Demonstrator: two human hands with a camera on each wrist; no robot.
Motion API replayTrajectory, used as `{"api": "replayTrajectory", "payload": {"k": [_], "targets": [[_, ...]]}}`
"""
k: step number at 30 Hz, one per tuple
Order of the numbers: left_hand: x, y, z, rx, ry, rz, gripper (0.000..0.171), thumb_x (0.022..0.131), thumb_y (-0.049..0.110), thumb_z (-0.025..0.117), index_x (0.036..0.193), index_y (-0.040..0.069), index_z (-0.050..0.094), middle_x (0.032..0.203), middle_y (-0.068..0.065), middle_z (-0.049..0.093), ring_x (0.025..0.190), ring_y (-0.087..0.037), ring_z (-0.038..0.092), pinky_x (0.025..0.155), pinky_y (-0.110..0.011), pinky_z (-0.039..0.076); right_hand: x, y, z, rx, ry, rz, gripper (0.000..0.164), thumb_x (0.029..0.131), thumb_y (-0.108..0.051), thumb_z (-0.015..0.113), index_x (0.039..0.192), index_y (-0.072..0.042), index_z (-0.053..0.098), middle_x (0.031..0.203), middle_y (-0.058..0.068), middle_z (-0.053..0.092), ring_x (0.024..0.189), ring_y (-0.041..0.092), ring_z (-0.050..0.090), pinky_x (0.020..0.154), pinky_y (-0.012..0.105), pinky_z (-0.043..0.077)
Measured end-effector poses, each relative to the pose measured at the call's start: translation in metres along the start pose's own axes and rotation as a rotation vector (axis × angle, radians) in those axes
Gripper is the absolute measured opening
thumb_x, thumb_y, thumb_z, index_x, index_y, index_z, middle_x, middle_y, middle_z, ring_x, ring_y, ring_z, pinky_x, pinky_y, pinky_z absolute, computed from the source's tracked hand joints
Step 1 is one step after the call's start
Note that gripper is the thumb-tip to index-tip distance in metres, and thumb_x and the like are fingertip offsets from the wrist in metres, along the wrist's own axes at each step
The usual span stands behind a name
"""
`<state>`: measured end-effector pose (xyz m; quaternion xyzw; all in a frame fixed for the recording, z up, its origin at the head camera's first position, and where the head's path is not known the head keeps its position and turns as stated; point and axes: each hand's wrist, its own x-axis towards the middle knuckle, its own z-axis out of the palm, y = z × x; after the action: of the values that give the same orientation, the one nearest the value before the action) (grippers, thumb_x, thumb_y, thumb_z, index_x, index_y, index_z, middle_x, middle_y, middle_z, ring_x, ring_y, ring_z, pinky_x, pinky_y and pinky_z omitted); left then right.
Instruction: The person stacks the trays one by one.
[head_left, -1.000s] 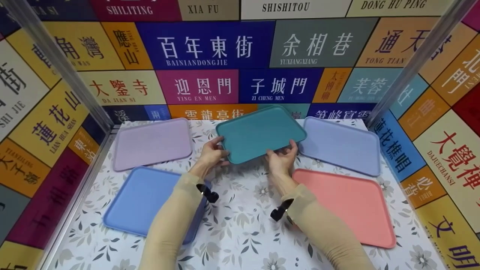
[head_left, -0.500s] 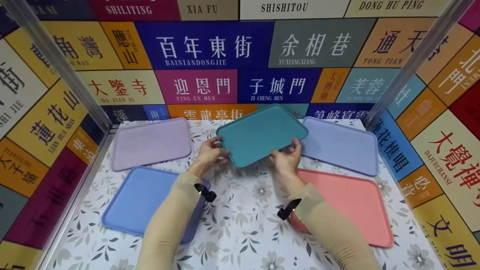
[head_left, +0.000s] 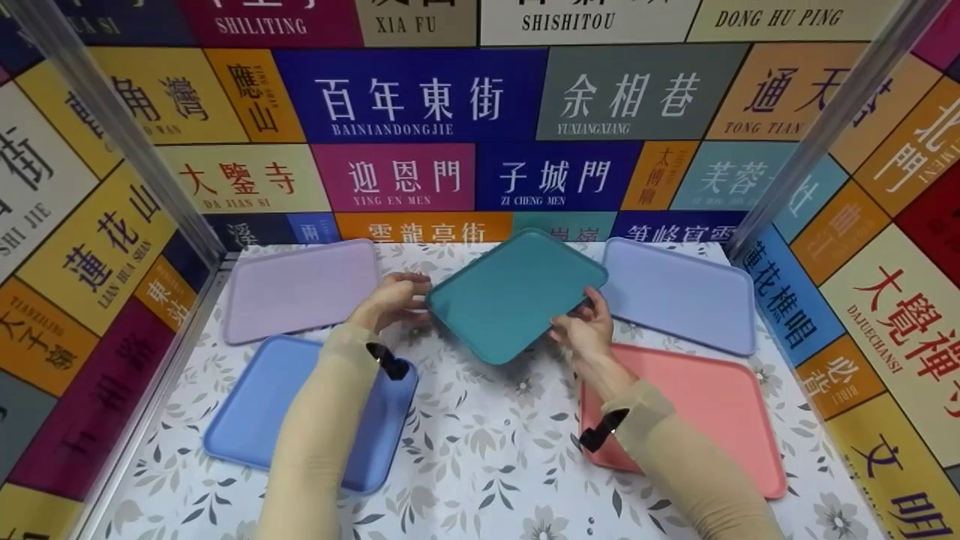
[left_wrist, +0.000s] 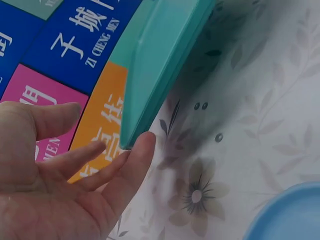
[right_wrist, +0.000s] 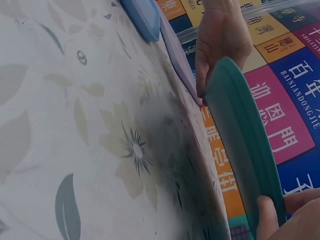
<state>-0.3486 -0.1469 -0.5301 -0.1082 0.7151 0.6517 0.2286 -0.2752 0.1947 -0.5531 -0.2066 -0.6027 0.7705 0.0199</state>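
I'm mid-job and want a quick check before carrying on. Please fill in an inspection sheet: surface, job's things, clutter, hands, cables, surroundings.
Surface: white floral cloth.
Job's things: teal tray, tilted and raised above the cloth.
Clutter: nothing seen beyond four other trays lying on the cloth: lilac tray and blue tray to the left, pale blue tray and pink tray to the right.
Hands: right hand pinches the teal tray's edge; left hand, fingers relaxed, is at its left corner.
Cables: nothing seen.
Surroundings: colourful walls printed with lettering.
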Motion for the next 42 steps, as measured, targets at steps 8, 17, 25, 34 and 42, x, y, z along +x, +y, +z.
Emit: {"api": "replayTrajectory", "payload": {"k": [8, 17, 25, 34, 42], "targets": [[0.003, 0.006, 0.0, 0.135, -0.06, 0.004, 0.048, 0.111, 0.027, 0.065, 0.155, 0.008, 0.064, 0.166, -0.016, 0.055, 0.151, -0.038, 0.058, 0.129, -0.055, 0.05, 0.007, -0.005, -0.008, -0.044, -0.156, 0.018, 0.096, 0.092, 0.02, 0.066, 0.175, -0.02, 0.038, 0.122, -0.001, 0.039, 0.076, 0.011, 0.07, 0.063, 0.021, 0.064], [0.001, 0.007, 0.0, 0.216, -0.153, 0.075, 0.053, 0.111, 0.019, 0.058, 0.163, 0.028, 0.06, 0.167, -0.013, 0.058, 0.146, -0.036, 0.062, 0.124, -0.058, 0.054, 0.025, -0.015, -0.019, -0.188, -0.294, 0.023, 0.097, 0.092, 0.018, 0.068, 0.176, -0.022, 0.04, 0.149, 0.01, 0.044, 0.085, 0.015, 0.071, 0.069, 0.026, 0.066], [0.005, 0.003, 0.001, 0.25, -0.158, 0.194, 0.066, 0.104, 0.007, 0.066, 0.166, 0.028, 0.057, 0.133, -0.013, 0.065, 0.105, -0.021, 0.068, 0.081, -0.036, 0.064, 0.047, -0.028, -0.019, -0.25, -0.378, 0.037, 0.091, 0.098, 0.017, 0.064, 0.177, -0.022, 0.038, 0.152, 0.013, 0.053, 0.08, 0.011, 0.071, 0.07, 0.029, 0.065], [0.01, -0.002, 0.009, 0.275, -0.09, 0.236, 0.07, 0.099, 0.0, 0.069, 0.165, 0.021, 0.059, 0.108, -0.003, 0.056, 0.086, -0.016, 0.062, 0.067, -0.037, 0.064, 0.072, -0.035, -0.013, -0.413, -0.389, 0.034, 0.08, 0.102, 0.01, 0.064, 0.174, -0.017, 0.043, 0.175, 0.023, 0.038, 0.093, 0.012, 0.067, 0.071, 0.026, 0.059], [0.015, -0.011, 0.016, 0.222, -0.04, 0.233, 0.074, 0.096, -0.007, 0.07, 0.164, 0.02, 0.06, 0.104, -0.004, 0.057, 0.083, -0.018, 0.06, 0.064, -0.037, 0.059, 0.088, -0.029, -0.014, -0.488, -0.447, 0.02, 0.081, 0.103, 0.007, 0.063, 0.176, -0.018, 0.039, 0.183, 0.02, 0.032, 0.111, 0.016, 0.069, 0.082, 0.026, 0.064]]}}
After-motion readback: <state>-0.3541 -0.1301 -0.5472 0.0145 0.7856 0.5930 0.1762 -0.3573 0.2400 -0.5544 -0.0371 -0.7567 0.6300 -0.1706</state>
